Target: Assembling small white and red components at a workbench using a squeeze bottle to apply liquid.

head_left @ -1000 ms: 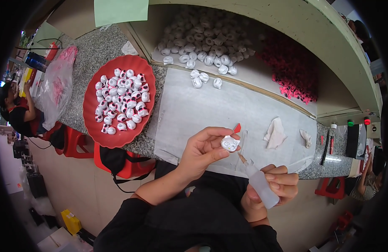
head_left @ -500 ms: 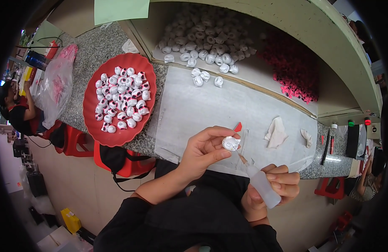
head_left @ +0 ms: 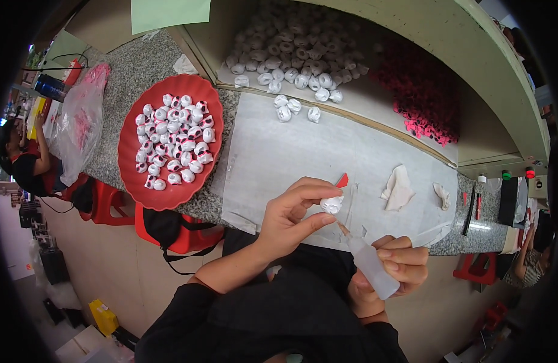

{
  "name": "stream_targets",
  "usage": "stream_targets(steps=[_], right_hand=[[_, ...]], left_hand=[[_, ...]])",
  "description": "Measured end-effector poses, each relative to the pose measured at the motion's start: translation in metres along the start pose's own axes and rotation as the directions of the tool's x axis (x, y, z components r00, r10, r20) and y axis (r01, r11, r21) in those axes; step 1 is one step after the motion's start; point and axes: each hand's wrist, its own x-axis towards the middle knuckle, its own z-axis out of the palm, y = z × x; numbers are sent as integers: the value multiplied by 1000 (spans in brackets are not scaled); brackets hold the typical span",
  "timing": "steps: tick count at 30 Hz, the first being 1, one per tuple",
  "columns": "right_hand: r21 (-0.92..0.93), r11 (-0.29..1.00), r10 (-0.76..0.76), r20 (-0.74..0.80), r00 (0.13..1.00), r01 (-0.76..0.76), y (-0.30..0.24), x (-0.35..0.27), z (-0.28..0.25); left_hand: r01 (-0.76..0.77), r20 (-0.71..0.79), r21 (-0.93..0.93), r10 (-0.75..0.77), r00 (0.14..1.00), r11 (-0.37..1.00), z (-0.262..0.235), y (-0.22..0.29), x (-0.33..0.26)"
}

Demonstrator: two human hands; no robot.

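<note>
Squeeze bottle (head_left: 376, 270) nudged left, white piece (head_left: 331, 204) turned in the fingers

Since half a second ago, the bottle's nozzle has shifted slightly left, and the white piece shows a different face. Near the centre of the frame, the left hand (head_left: 291, 213) pinches this small rounded piece between thumb and fingertips. Right of centre, low down, the right hand (head_left: 406, 265) wraps its fingers around the translucent bottle, tilted so its narrow nozzle points up and left. The tip sits just below the piece; whether they touch, I cannot tell. Beneath lies a pale sheet (head_left: 273, 163), with a crumpled tissue (head_left: 399, 189) to the right. At left, a scalloped red tray (head_left: 179, 195) holds many white-and-pink pieces (head_left: 170, 138); more white pieces (head_left: 291, 63) fill the shelf at upper centre.
</note>
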Motion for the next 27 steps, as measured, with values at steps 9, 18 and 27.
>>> stream_targets(steps=[9, 18, 27], right_hand=[[-19, 999, 26, -99, 995, -28, 4, 1, -2], [-123, 809, 580, 10, 814, -575, 103, 65, -58], [-936, 352, 452, 182, 873, 13, 184, 105, -57]], left_hand=[[72, -18, -173, -76, 997, 982, 0, -3, 1], [111, -100, -426, -169, 980, 898, -18, -1, 10], [77, -105, -408, -131, 986, 910, -16, -2, 12]])
